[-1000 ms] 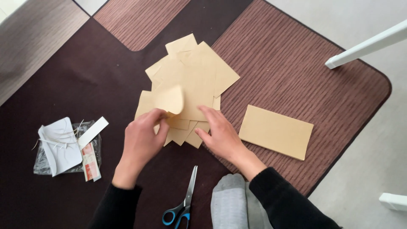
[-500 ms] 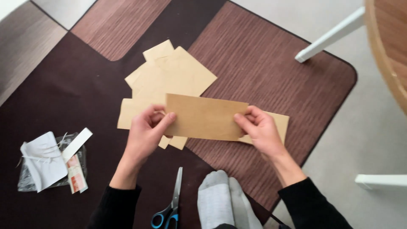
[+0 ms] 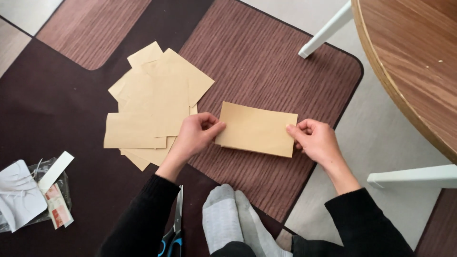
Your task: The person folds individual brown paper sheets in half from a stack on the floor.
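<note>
I see my left hand (image 3: 196,134) and right hand (image 3: 315,140) each pinching an end of a tan sheet (image 3: 257,128) over the rug (image 3: 276,62). Paper pile (image 3: 152,104) at nine o'clock; table (image 3: 414,62) crowds two o'clock. Clear packet (image 3: 33,195) with white slips, red-and-white label, at eight o'clock; scissors (image 3: 175,228) at six.

The left hand (image 3: 195,135) and right hand (image 3: 316,140) pinch the 2 short ends of a tan paper rectangle (image 3: 257,128), holding it over a brown rug (image 3: 276,62). Just left of it a loose pile of tan sheets (image 3: 152,100) lies on the rug. Scissors (image 3: 175,228) lie by the left sleeve, grey socks (image 3: 228,219) between the arms. A round wooden table (image 3: 414,57) stands at the right.
</note>
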